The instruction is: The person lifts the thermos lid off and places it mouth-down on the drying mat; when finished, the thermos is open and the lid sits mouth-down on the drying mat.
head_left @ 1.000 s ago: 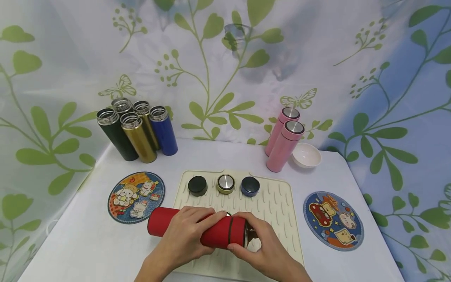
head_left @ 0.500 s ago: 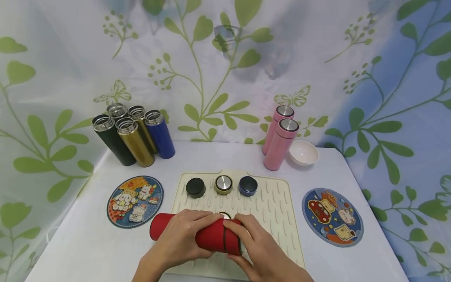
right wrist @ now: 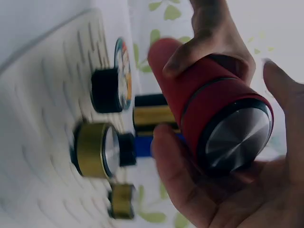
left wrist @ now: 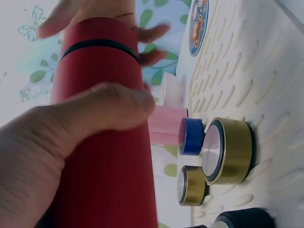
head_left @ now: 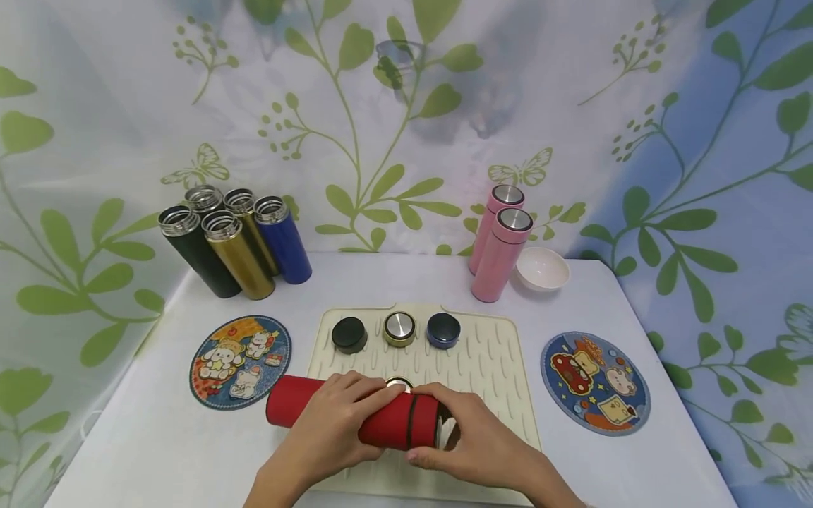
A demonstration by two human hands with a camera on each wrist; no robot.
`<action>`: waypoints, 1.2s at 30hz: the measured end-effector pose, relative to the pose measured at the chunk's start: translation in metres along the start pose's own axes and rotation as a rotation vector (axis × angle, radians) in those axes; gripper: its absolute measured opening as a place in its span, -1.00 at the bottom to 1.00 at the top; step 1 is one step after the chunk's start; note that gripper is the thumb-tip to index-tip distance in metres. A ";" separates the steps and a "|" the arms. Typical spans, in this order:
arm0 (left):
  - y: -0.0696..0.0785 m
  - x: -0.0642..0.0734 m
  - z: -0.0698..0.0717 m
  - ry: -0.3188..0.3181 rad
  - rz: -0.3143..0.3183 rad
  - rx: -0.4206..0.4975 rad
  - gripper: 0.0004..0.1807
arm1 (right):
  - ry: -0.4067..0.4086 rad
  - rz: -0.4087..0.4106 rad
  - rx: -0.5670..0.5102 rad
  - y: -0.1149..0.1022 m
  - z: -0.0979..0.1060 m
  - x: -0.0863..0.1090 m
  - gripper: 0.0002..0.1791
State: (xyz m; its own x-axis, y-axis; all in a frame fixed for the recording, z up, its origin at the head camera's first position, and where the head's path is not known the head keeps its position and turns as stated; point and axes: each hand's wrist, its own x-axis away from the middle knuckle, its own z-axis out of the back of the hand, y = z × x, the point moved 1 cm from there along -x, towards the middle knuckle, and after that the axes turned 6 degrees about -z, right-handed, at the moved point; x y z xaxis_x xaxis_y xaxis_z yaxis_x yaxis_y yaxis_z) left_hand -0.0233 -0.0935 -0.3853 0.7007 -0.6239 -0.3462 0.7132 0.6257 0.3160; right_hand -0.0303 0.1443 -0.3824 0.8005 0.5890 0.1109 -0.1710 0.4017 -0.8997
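A red thermos (head_left: 394, 422) lies nearly level above the cream drying mat (head_left: 502, 395), its lid end to the right. My left hand (head_left: 339, 423) grips its body, the thumb lying across it in the left wrist view. My right hand (head_left: 473, 441) is curled round the lid end, fingers on the far side and thumb on the near side. The lid's brushed metal top (right wrist: 237, 137) faces the right palm. On the mat are a black lid (head_left: 349, 335), a gold lid (head_left: 399, 329), a blue lid (head_left: 442, 330) and another gold lid (head_left: 399, 383), partly hidden behind the thermos.
Several lidless bottles (head_left: 248, 254) in black, gold and blue stand at the back left. Two pink thermoses (head_left: 497, 261) with lids on stand back right, beside a white bowl (head_left: 543, 270). Round cartoon mats lie left (head_left: 240, 363) and right (head_left: 595, 383).
My right hand rolled over the lid end with its fingers closer in, then turned back and spread wider. My left hand keeps its hold on the thermos. The head view shifted slightly.
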 end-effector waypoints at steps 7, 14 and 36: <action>0.001 -0.005 -0.001 -0.010 -0.033 -0.057 -0.08 | -0.041 -0.250 -0.269 0.004 0.000 -0.007 -0.66; -0.005 -0.004 -0.001 0.014 -0.015 -0.057 -0.12 | 0.179 -0.006 -0.043 0.005 -0.007 -0.006 -0.59; -0.013 0.003 -0.006 0.140 0.110 -0.031 -0.07 | 0.350 -0.122 0.031 -0.002 -0.013 -0.011 -0.48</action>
State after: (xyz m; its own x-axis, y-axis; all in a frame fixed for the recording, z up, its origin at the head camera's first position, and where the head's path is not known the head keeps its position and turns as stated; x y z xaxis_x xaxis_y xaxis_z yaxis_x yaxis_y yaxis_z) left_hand -0.0309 -0.1005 -0.3956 0.7631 -0.4813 -0.4313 0.6303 0.7016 0.3322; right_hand -0.0318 0.1279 -0.3877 0.9632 0.2622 0.0601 -0.0755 0.4781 -0.8751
